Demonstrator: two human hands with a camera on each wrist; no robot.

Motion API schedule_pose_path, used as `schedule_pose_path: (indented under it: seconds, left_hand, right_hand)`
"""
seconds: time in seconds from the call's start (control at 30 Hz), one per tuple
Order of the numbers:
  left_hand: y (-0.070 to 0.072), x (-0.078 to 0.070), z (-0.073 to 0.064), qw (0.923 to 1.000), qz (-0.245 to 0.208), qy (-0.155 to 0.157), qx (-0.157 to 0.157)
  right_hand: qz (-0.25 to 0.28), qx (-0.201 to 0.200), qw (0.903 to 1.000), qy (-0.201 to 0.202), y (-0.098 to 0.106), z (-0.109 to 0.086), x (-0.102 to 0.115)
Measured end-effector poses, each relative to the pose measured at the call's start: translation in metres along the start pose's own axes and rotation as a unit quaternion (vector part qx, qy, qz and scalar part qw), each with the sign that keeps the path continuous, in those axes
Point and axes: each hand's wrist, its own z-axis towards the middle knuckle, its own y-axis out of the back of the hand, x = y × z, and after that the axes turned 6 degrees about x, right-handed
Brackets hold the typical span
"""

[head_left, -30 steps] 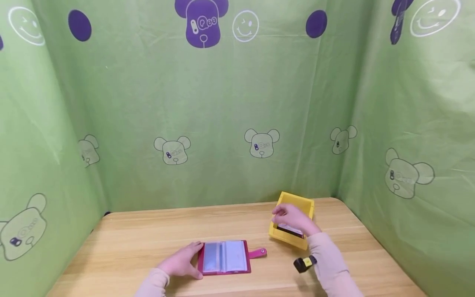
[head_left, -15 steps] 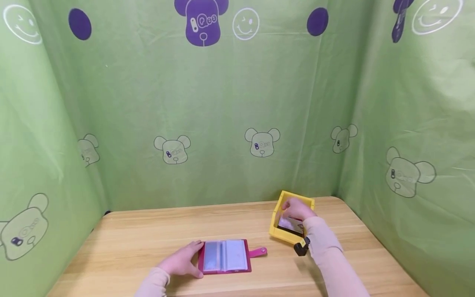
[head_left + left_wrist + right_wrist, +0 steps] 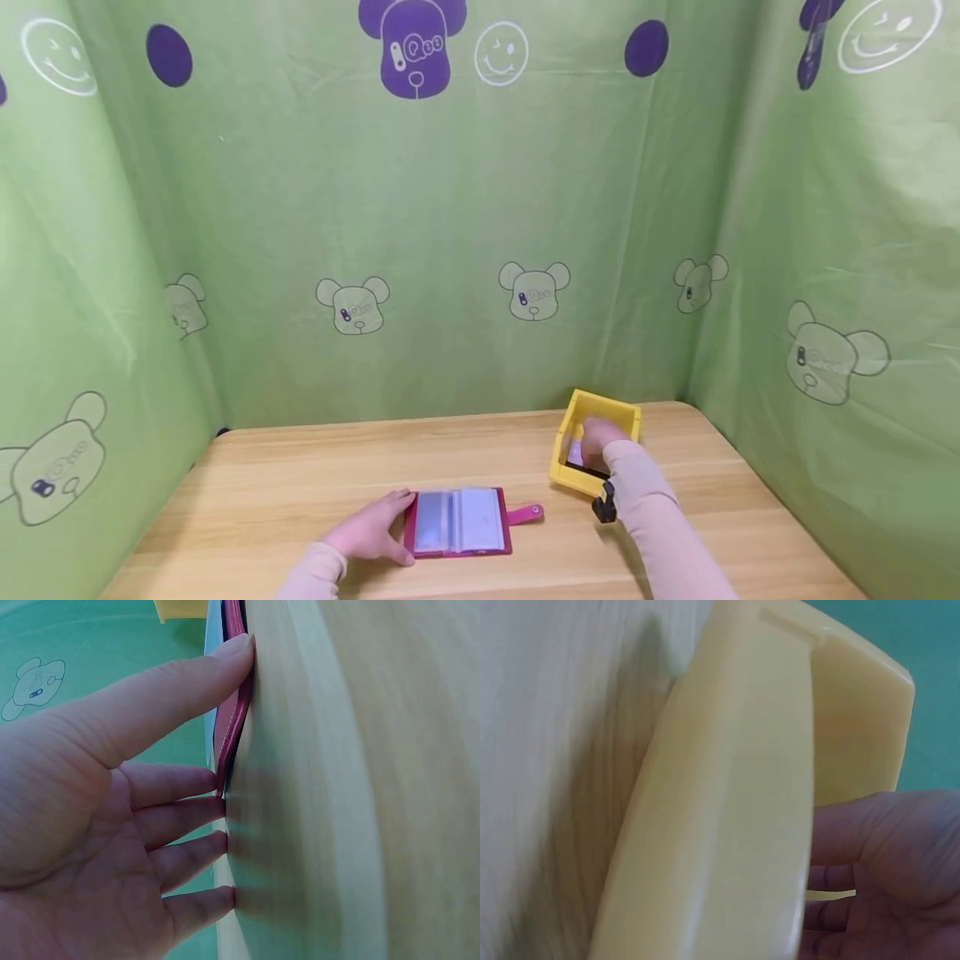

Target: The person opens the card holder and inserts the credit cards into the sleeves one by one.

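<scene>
A pink card holder (image 3: 480, 521) lies spread flat on the table, clear sleeves up, its snap strap (image 3: 527, 514) pointing right. At its left edge rests my left hand (image 3: 371, 527), thumb and fingers spread. In the left wrist view, the thumb (image 3: 169, 694) touches the red cover (image 3: 234, 724), with the other fingertips down at the tabletop. My right hand (image 3: 600, 437) reaches down into a yellow bin (image 3: 573, 481), over some flat cards (image 3: 576, 452). The bin's wall (image 3: 727, 810) hides its fingertips in the right wrist view, so I cannot tell what they hold.
The wooden table (image 3: 322, 458) ends at a green curtain (image 3: 450, 358) printed with bear heads, with more curtain on both sides. A black strap piece (image 3: 604, 504) hangs at the right wrist, near the bin's front corner.
My right hand has come from over the bin's left rim, moved right and dipped inside it. The left hand and the card holder stay as they were.
</scene>
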Motion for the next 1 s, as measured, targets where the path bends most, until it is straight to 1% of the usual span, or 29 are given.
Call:
schedule_pose_path:
  seconds: [0.1, 0.3, 0.5, 0.63, 0.73, 0.83, 1.0]
  left_hand:
    - [-0.0004, -0.001, -0.0001, 1.0, -0.001, 0.002, 0.0]
    - [0.0011, -0.0036, -0.0011, 1.0, 0.003, 0.0, -0.001]
    - [0.0012, -0.0033, -0.0021, 1.0, 0.006, 0.0, -0.001]
    - [0.0015, -0.0031, -0.0021, 1.0, 0.007, 0.0, -0.001]
    - [0.0012, -0.0027, -0.0017, 1.0, 0.008, 0.001, -0.002]
    - [0.0002, -0.0022, -0.0016, 1.0, 0.007, -0.001, -0.003]
    - [-0.0011, -0.001, -0.0008, 1.0, 0.004, -0.004, -0.004]
  right_hand:
    - [-0.002, 0.0, 1.0, 0.004, -0.0001, -0.0009, 0.0003]
    - [0.013, 0.006, 0.9999, 0.004, 0.0001, -0.0014, -0.0008]
    - [0.0, -0.001, 0.9999, 0.015, -0.002, -0.0024, 0.0013]
    - [-0.013, -0.016, 0.9996, 0.017, -0.0029, -0.0012, -0.0004]
    - [-0.024, -0.038, 0.9988, 0.019, -0.0047, -0.0008, -0.0027]
    - [-0.014, -0.059, 0.9978, 0.025, -0.0067, -0.0022, -0.0044]
    - [0.029, -0.086, 0.995, 0.042, -0.0058, -0.0058, -0.0049]
